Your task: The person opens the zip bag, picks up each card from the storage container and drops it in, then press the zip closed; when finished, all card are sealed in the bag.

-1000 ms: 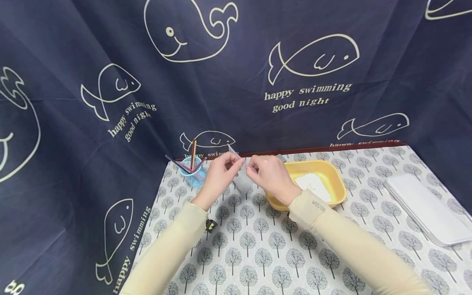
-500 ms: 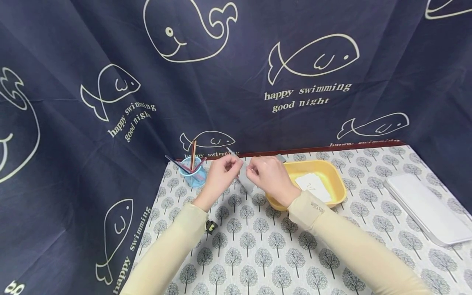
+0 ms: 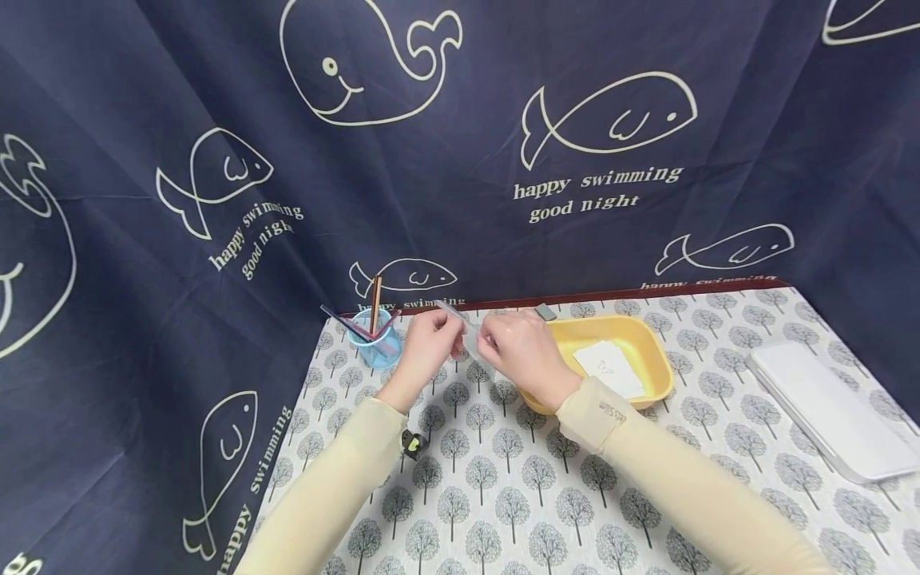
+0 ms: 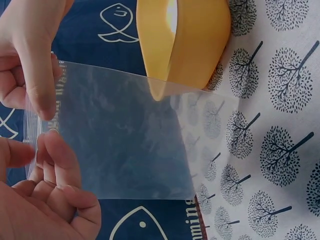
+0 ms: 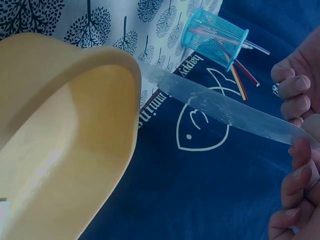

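My left hand (image 3: pixel 426 347) and right hand (image 3: pixel 523 345) pinched, side by side, one edge of the clear rectangular plastic bag (image 4: pixel 120 140), whose long axis ran down below them

In the head view, the right grip (image 3: pixel 530 351) partly hides the clear bag (image 4: pixel 125 140) and yellow tray (image 3: pixel 652 361); the white paper's (image 3: pixel 616 378) marks are too small to tell.

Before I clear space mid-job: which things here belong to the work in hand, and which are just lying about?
In the job:
bag, held at its edge
left hand
right hand

Apparently just lying about:
tray
paper in the tray (could belong; nothing shows it)
cup
white box
grey block
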A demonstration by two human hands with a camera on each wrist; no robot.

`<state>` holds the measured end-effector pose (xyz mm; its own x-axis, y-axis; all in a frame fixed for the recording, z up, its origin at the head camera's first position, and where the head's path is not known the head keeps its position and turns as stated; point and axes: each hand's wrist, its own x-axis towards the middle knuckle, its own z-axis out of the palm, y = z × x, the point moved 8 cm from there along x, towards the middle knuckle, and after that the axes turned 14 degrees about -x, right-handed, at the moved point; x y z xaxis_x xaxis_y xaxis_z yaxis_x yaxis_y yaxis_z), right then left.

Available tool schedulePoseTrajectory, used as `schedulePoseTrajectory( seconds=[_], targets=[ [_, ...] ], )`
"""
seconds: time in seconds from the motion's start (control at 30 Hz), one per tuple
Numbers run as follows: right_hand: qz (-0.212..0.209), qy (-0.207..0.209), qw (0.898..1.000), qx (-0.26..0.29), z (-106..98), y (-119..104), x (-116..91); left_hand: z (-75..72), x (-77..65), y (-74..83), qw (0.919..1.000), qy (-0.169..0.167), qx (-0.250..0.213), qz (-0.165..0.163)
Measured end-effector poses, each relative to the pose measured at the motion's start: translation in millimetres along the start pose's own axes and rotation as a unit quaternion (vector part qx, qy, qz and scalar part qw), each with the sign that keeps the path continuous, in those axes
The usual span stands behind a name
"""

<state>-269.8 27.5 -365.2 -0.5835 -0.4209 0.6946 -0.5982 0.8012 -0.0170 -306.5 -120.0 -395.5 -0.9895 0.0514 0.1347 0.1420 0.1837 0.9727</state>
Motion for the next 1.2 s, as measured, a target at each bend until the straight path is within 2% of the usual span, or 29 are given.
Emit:
schedulePoseTrajectory(
  seconds=[0.2, 0.4, 0.57, 0.67, 0.87, 1.03, 1.2],
  targets=[
    [0.014, -0.003, 0.999, 0.029, 1, 1, -1, -1.5, 0.2, 1.3, 0.9996, -0.002, -0.027, -0.002],
    [0.045, -0.039, 0.996, 0.070, 5, 4, -2, -3.0, 1.8, 6.2, 0.9999, -0.008, -0.006, 0.011],
    [0.092, -0.082, 0.987, 0.107, 10, 8, 1, -3.2, 0.7, 7.3, 0.9998, -0.015, 0.007, 0.011],
    [0.105, -0.096, 0.982, 0.123, 12, 9, 4, -1.8, -0.2, 8.1, 0.9996, -0.023, 0.011, 0.014],
    [0.114, -0.102, 0.980, 0.128, 14, 10, 10, -1.1, 0.0, 9.1, 0.9988, -0.040, 0.013, 0.026],
    [0.106, -0.096, 0.984, 0.105, 13, 8, 17, -1.8, -0.1, 9.8, 0.9981, -0.047, 0.023, 0.033],
    [0.091, -0.078, 0.988, 0.101, 11, 6, 22, -2.4, -0.2, 12.2, 0.9961, -0.051, 0.046, 0.055]
  ],
)
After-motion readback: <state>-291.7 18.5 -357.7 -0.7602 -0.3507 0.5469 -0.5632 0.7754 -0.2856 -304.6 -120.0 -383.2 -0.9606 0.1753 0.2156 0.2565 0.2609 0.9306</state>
